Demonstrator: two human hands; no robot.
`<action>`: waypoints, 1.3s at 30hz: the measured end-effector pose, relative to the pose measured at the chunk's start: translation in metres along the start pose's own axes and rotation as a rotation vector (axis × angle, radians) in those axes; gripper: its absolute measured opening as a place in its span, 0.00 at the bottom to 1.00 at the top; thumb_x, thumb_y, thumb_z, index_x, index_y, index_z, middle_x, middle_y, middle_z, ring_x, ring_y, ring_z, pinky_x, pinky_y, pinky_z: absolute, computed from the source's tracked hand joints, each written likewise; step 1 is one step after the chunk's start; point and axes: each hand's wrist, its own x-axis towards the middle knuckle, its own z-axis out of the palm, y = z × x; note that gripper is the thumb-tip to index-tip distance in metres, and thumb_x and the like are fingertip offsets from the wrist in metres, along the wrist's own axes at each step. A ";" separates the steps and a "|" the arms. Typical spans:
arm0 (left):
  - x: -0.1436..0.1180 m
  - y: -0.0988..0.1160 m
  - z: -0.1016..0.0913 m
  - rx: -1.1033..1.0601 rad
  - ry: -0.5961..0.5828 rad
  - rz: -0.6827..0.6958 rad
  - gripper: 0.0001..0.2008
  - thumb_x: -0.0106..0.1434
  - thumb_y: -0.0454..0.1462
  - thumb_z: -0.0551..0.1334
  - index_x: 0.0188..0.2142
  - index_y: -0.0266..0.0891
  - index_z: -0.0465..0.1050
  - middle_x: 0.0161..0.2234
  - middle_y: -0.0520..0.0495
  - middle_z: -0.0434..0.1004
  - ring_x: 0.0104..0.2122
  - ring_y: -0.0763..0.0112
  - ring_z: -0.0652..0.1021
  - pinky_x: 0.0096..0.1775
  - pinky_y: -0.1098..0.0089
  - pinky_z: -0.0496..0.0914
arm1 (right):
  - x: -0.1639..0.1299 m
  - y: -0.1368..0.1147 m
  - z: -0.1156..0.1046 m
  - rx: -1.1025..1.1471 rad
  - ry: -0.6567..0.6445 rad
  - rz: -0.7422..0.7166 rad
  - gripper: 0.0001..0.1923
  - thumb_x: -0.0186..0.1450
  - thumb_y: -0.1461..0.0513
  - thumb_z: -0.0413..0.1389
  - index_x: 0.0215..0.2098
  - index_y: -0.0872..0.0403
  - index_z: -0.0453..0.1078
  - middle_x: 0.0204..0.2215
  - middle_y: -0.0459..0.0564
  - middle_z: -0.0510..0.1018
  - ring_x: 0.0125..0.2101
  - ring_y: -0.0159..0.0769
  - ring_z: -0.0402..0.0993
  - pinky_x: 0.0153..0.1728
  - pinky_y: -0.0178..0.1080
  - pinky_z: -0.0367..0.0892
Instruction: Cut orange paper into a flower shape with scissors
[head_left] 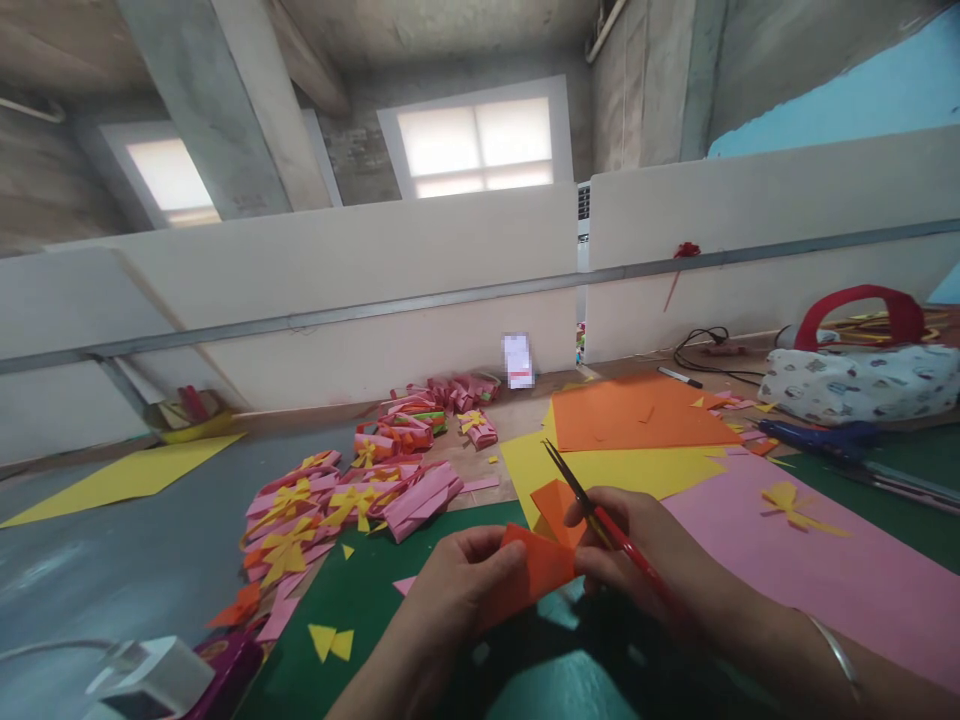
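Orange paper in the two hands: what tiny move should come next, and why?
I'd probably press the orange paper flatter: it looks bent, with part sticking up. The left hand pinches one side, and the right hand, also holding the red-handled tool, is at the other.

Plain orange on the folded paper; red and black on the slim pointed tool; small-patterned white on the cloth bag.
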 end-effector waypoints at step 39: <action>0.001 -0.012 0.006 -0.078 -0.052 -0.031 0.13 0.36 0.37 0.74 0.22 0.33 0.77 0.18 0.46 0.76 0.20 0.72 0.73 0.29 0.70 0.64 | -0.003 -0.012 -0.003 -0.059 -0.087 0.060 0.15 0.51 0.74 0.57 0.35 0.55 0.67 0.18 0.38 0.70 0.19 0.24 0.63 0.20 0.26 0.56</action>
